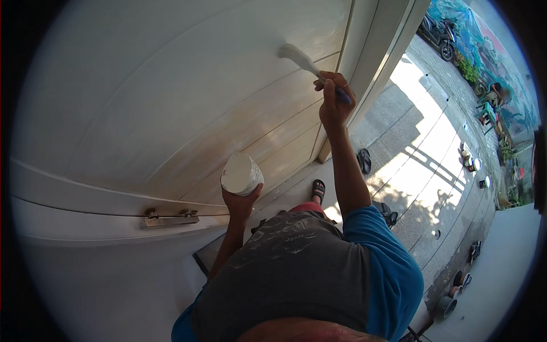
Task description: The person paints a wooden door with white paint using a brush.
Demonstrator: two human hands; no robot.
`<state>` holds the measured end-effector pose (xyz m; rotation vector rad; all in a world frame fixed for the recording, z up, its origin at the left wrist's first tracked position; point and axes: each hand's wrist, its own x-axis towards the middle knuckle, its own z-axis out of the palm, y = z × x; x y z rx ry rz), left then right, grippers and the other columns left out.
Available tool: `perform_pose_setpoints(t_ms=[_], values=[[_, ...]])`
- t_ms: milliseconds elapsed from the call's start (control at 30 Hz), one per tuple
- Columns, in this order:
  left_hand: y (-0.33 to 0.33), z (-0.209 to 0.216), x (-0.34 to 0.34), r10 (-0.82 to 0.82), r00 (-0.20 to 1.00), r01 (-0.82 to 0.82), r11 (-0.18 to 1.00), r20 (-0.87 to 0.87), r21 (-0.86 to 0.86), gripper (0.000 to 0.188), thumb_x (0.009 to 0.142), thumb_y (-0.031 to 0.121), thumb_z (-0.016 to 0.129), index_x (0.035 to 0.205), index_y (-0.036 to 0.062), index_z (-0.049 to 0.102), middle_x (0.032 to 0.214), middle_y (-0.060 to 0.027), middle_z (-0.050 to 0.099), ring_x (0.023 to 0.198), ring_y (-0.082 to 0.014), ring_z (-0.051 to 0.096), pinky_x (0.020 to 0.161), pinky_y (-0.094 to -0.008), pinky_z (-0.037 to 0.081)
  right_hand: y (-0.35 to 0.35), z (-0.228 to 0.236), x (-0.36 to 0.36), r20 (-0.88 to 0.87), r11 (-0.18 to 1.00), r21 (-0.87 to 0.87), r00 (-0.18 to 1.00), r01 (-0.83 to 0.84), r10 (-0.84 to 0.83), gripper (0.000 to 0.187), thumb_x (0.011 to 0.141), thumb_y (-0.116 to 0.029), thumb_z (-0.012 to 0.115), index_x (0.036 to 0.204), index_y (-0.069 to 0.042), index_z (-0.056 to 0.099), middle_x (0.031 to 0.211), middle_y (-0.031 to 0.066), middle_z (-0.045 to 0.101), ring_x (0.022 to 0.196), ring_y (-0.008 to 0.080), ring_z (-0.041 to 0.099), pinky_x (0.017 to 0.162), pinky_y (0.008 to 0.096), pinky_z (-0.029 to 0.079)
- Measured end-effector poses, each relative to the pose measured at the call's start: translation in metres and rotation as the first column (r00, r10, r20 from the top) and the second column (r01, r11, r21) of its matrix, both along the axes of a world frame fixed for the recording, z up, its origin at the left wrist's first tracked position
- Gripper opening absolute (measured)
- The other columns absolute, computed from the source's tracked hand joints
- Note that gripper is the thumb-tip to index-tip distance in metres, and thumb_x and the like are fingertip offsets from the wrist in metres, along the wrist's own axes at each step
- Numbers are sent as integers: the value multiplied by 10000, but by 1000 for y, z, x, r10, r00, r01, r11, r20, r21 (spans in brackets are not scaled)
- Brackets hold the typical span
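My right hand [336, 101] is closed round the handle of a paintbrush [302, 58], raised to the upper middle of the view. The brush's pale, paint-coated bristles are against or very close to a white door [188, 74]; I cannot tell whether they touch. Lower down, my left hand [242, 202] grips a paint container [242, 174] from beneath, its white-smeared opening tilted toward me. White covers the door's upper part, while its lower boards look beige and patchy.
A metal door handle [171, 221] juts out at lower left. The door frame [379, 62] borders the right side. Beyond it, dark slippers [363, 161] lie on the paving [416, 171]. Pots [446, 306], a seated person [497, 97] and a parked scooter [441, 37] are farther off.
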<state>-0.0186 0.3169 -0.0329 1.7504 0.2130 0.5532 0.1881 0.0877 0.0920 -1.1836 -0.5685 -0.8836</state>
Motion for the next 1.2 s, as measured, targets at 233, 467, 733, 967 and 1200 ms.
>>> perform_pose_setpoints(t_ms=[233,467,733,967,1200], values=[[-2,-3,-1,-43,999,43,999,0,-18,838,610,161,928,1295,-4,473,1218,-134,593,1113,-233,597,981,-380,474,-15,-3,17,72,929,-49,929,368,-364,81,950,-4,590,973,28,661,897,126,701,702,147,648,625,272,518],[-5,-2,1,-15,1000,14,1000,24,18,763,612,119,911,1269,0,542,1179,-125,628,1064,-232,631,940,-383,512,41,-6,-47,-36,934,-191,953,-301,300,87,926,12,611,998,26,658,879,121,692,714,148,644,627,270,514],[-3,-4,-9,-16,999,16,1000,-34,25,870,598,180,937,1304,-9,464,1216,-140,595,1115,-242,597,983,-386,472,-46,4,37,-44,892,50,894,449,-447,153,993,-69,568,1014,44,669,962,120,709,715,123,644,655,255,531],[1,-11,-6,-35,999,35,999,1,-21,859,604,168,930,1305,-4,465,1221,-138,591,1118,-243,595,984,-389,472,38,11,-33,151,976,-219,988,-9,43,72,944,5,582,910,49,628,906,155,710,697,138,661,609,266,535],[-4,0,-8,-23,1000,23,999,-10,-44,862,609,156,926,1316,-4,460,1237,-140,582,1127,-245,590,991,-391,467,-33,55,34,-46,989,69,991,131,-128,180,996,-101,569,1027,48,665,881,115,705,675,131,643,620,259,523]])
